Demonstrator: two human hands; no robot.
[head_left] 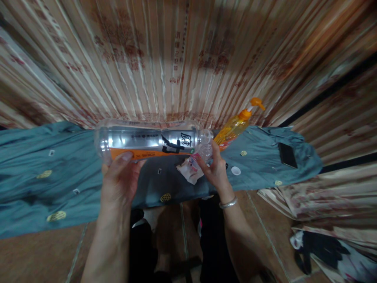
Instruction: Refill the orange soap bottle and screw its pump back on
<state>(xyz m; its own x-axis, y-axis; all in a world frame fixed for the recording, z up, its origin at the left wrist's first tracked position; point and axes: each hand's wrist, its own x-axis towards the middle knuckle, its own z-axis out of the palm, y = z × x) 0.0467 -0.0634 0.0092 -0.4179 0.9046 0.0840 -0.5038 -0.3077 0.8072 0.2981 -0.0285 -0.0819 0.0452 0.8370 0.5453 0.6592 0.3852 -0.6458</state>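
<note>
A large clear plastic bottle [141,138] with a silver and orange label lies sideways in the air, its neck pointing right. My left hand [122,175] grips its lower end, thumb on the orange part of the label. Just below the bottle's mouth, my right hand [217,169] pinches a small clear plastic piece [205,152] whose exact kind I cannot make out. Under these fingers is a crumpled whitish and pink wrapper [191,173]. Right behind the right hand stands a pump bottle [232,129] with yellow liquid and an orange pump top.
A green-blue cloth [79,169] covers the long narrow surface. On it, to the right, are a white round cap [236,171] and a dark phone [288,155]. A patterned curtain [165,59] hangs behind. Dark and light fabric [326,247] lies on the tiled floor at right.
</note>
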